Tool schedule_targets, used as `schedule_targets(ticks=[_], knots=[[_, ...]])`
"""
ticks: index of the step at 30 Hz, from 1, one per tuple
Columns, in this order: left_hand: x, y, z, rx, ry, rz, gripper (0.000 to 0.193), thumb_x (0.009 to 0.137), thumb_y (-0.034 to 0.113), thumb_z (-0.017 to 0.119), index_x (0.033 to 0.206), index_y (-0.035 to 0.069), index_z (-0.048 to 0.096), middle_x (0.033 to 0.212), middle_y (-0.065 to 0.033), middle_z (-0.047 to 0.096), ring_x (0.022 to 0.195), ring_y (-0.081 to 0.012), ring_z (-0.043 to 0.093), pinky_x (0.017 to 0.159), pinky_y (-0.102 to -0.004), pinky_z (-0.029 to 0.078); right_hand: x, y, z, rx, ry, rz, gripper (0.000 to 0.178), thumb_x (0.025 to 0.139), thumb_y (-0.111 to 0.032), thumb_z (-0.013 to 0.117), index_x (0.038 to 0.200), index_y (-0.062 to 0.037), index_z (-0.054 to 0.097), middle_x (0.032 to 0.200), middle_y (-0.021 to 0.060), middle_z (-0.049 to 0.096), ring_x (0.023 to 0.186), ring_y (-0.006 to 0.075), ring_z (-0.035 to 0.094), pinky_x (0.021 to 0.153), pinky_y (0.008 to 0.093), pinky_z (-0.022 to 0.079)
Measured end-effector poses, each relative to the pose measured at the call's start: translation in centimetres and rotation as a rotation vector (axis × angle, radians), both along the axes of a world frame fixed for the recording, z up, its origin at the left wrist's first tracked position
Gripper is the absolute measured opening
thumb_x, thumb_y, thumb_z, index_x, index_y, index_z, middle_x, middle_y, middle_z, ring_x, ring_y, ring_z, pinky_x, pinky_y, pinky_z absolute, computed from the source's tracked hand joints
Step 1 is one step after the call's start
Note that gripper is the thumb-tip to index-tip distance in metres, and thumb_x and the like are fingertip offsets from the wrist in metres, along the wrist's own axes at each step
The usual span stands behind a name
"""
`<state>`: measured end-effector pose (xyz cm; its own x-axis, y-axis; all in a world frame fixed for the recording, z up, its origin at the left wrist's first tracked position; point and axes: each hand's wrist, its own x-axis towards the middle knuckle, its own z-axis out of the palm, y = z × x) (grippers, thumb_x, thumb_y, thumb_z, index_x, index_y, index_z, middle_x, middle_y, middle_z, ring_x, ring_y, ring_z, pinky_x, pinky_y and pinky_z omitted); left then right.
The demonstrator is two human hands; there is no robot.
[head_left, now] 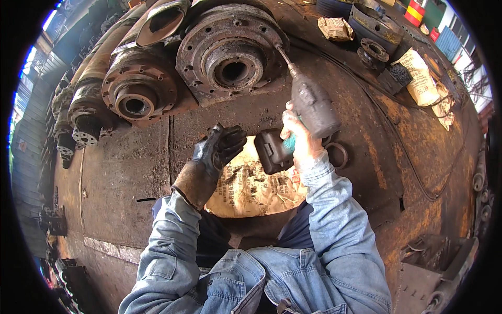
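Left hand (217,149): one, dark glove, fingers loosely curled, holding nothing, resting on rusty steel floor (120,172) beside printed sack (251,188). Right hand (298,137): one, pale glove, fingers clamped on black impact wrench (306,118), bit at rim of round pitted hub (230,55). Hubs: two large; second hub (137,90) left, touching. Open floor right.

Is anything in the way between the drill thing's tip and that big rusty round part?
Nothing visible. The right hand holds the power wrench, and its long bit runs straight to the rim of the rusty round housing. The gloved left hand rests lower, off to the side.
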<state>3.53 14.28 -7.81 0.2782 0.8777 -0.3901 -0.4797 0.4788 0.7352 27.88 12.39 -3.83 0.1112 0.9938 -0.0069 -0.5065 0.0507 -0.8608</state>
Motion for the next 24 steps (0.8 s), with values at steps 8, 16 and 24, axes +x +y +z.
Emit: schedule_targets(ticks=[8, 16, 24], knots=[[-1.2, 0.6, 3.2, 0.005, -0.043, 0.157, 0.066, 0.096, 0.05, 0.059, 0.133, -0.004, 0.053, 0.124, -0.0176, 0.065, 0.116, -0.0353, 0.062, 0.102, -0.0464, 0.051, -1.3, 0.4, 0.6, 0.028, 0.458, 0.171, 0.039, 0.086, -0.007, 0.056, 0.123, -0.0102, 0.044, 0.075, -0.0005, 0.043, 0.068, 0.0127, 0.045, 0.066, 0.0271, 0.041], [-4.9, 1.6, 1.6, -0.015, -0.167, 0.257, 0.058, 0.1, 0.05, 0.051, 0.129, -0.001, 0.059, 0.127, -0.0162, 0.064, 0.121, -0.0367, 0.059, 0.107, -0.0476, 0.047, -3.4, 1.0, -0.7, 0.063, -0.216, -0.182, 0.027, 0.09, -0.013, 0.068, 0.114, -0.0057, 0.058, 0.087, -0.0009, 0.058, 0.068, 0.0091, 0.051, 0.063, 0.0257, 0.045], [-4.6, 1.1, 1.1, -0.045, -0.118, 0.237, 0.056, 0.1, 0.049, 0.051, 0.125, 0.0, 0.061, 0.118, -0.0154, 0.069, 0.115, -0.0364, 0.063, 0.103, -0.0474, 0.051, -4.5, 1.0, -0.5, 0.057, -0.098, -0.229, 0.02, 0.087, -0.007, 0.072, 0.104, -0.0057, 0.061, 0.086, 0.0005, 0.06, 0.065, 0.0107, 0.052, 0.059, 0.0285, 0.046]])
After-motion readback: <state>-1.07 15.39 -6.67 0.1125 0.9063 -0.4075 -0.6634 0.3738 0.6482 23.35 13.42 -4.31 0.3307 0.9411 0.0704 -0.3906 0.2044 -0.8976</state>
